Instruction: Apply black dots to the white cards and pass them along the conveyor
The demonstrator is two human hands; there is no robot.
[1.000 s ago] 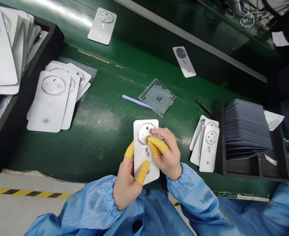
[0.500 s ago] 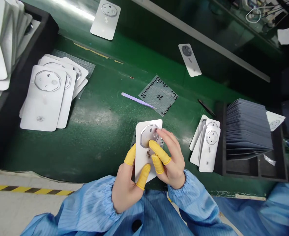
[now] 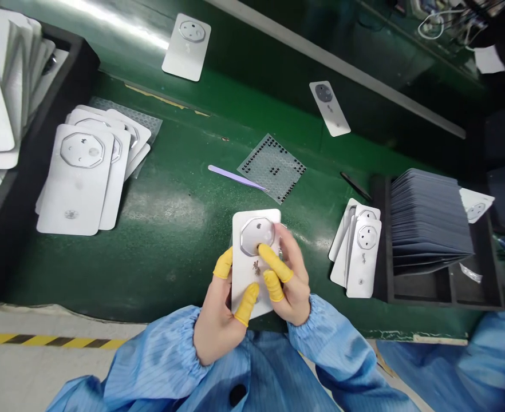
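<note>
A white phone back cover (image 3: 244, 286) with a silver octagonal camera ring is held upright in front of me. My left hand (image 3: 222, 315) grips its lower left, a yellow-cotted thumb on the face and a finger behind the left edge. My right hand (image 3: 293, 280) holds the right edge; its yellow-cotted fingertip presses at the lower part of the camera ring, where a small dark spot shows. Beyond the cover lies a bubble-wrap sheet (image 3: 261, 163) bearing many small black round parts. Purple tweezers (image 3: 235, 176) lie with their tips on that sheet.
White phone back covers (image 3: 74, 191) are piled at left, beside a black bin (image 3: 78, 63) of more. Another pile (image 3: 363, 263) sits right, beside a black tray (image 3: 422, 292) with dark sheets (image 3: 433, 223). Single covers (image 3: 188, 48) lie farther back. A blue sleeve (image 3: 493, 360) shows at lower right.
The view has shifted slightly. My right fingertip stays at the camera ring while the bare finger has moved off its face toward the right edge. The grip on the cover is kept.
</note>
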